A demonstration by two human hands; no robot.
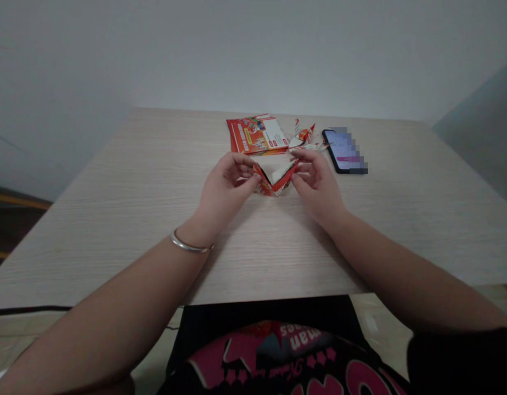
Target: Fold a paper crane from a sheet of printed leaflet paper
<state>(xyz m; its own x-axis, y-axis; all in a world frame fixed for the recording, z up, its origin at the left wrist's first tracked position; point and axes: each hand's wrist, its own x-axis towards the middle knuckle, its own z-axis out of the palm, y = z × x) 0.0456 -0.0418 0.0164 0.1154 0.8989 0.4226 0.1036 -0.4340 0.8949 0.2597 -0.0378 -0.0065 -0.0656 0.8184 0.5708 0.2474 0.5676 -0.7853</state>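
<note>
Between my two hands is a folded piece of red-and-white printed paper point(276, 187), bent into a V with its point toward me and its pale inside showing. My left hand point(232, 184) pinches its left end between thumb and fingers. The right end is pinched the same way by my right hand point(315, 181). Just beyond it lie flat red-and-white printed sheets point(257, 134). To their right stand folded paper pieces point(306, 136) with pointed tips, partly behind my right fingers.
A phone point(342, 151) with its screen lit lies right of the folded paper pieces, part of it blurred out. The pale wood-grain table point(155, 164) meets a plain wall point(253, 55) at the back. Its front edge runs just before my lap.
</note>
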